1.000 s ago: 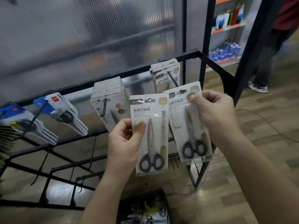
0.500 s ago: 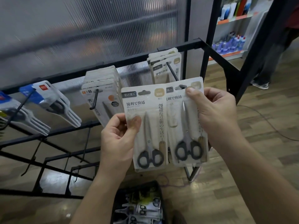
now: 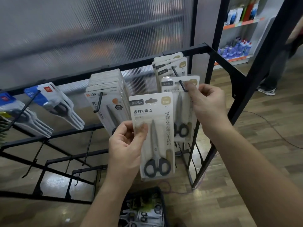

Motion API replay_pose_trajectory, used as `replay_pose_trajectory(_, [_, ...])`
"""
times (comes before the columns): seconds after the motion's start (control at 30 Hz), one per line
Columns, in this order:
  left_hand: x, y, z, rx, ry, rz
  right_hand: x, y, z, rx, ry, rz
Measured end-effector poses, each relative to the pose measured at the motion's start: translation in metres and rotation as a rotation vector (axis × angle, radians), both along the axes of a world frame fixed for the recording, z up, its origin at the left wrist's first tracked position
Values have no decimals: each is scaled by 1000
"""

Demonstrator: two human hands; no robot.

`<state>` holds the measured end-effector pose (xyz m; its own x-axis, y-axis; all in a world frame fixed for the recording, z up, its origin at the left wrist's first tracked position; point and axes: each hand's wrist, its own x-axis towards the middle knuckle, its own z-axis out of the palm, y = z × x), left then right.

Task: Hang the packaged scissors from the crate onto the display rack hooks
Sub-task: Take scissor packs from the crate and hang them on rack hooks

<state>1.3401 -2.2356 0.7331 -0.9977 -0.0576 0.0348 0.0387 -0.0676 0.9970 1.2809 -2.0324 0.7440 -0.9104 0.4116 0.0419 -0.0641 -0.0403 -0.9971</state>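
Holding a pack of scissors in each hand, we face the black display rack (image 3: 180,50). Our left hand (image 3: 126,145) grips the near pack (image 3: 154,128) by its left edge, with the thumb across the front of the card and the fingers curled behind. That pack stands upright with its black handles at the bottom, lower than the hooks and touching none of them.

Our right hand (image 3: 208,108) pinches the top right corner of the far pack (image 3: 177,104) and holds it up at the right-hand hook (image 3: 182,84). The hook's shaft crosses the hang slot at the top of that card, and its upturned tip shows just beside our thumb. We cannot tell whether the hook passes through the slot. Further up the same hook hangs a stack of like packs (image 3: 168,63). The near pack overlaps the lower left of the far one.

To the left, a middle hook (image 3: 98,102) carries a thick stack of other carded scissors (image 3: 106,86). Further left hang blue-and-white packs (image 3: 54,102). Between our forearms, on the wooden floor (image 3: 278,112), sits the black crate (image 3: 163,207) with more packaged scissors (image 3: 144,215) in it. A ribbed translucent panel (image 3: 98,30) stands behind the rack, and a shelf of blue bottles (image 3: 236,48) shows at the far right.
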Motion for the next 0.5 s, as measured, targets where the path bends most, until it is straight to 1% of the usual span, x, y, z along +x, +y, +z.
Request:
replay_pose_trajectory(0.27, [-8, 5, 2, 31, -45, -17, -50, 0, 5, 68, -58, 29])
replay_pose_trajectory(0.5, [-6, 6, 4, -44, -9, -35, -73, 2, 8, 222, -50, -24])
